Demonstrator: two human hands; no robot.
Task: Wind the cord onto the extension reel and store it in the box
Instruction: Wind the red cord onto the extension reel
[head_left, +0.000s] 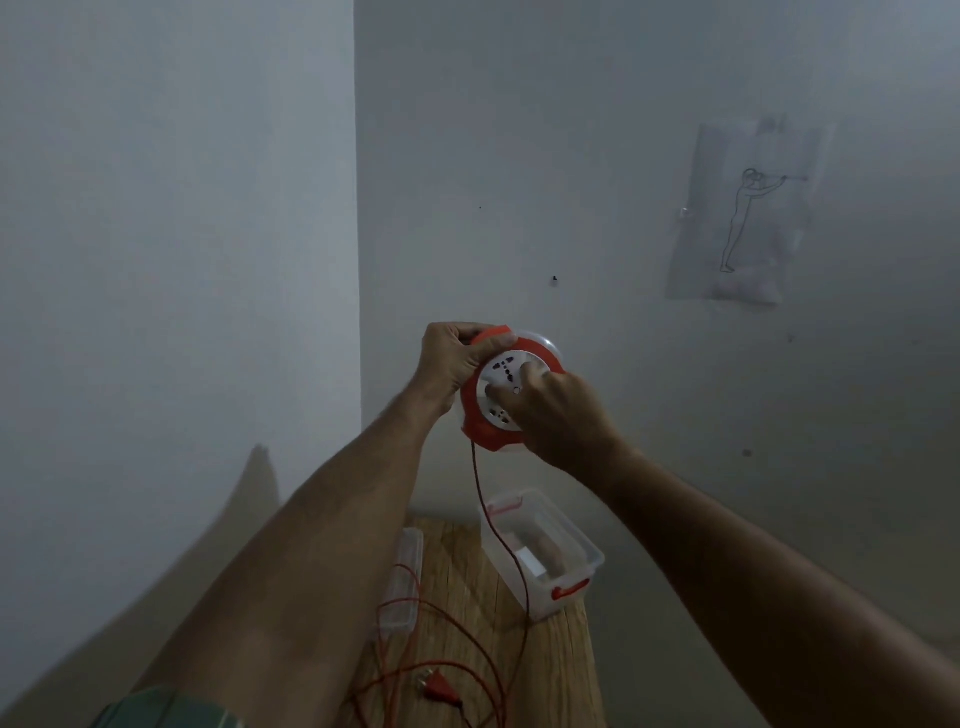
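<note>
held up at centre frame against the grey wall (623, 104): red and white extension reel (506, 395), left hand (452, 364) wrapped around its upper left rim, right hand (558, 415) pressed on its white socket face with fingers curled, one fingertip on the disc. hanging from the reel's lower edge, red cord (498, 525), down past the open clear box (545, 551) into loose loops on the wooden table (457, 571) at bottom centre, plug (439, 693) lying among them. left of the box, clear lid (402, 582) flat on the wood.
</note>
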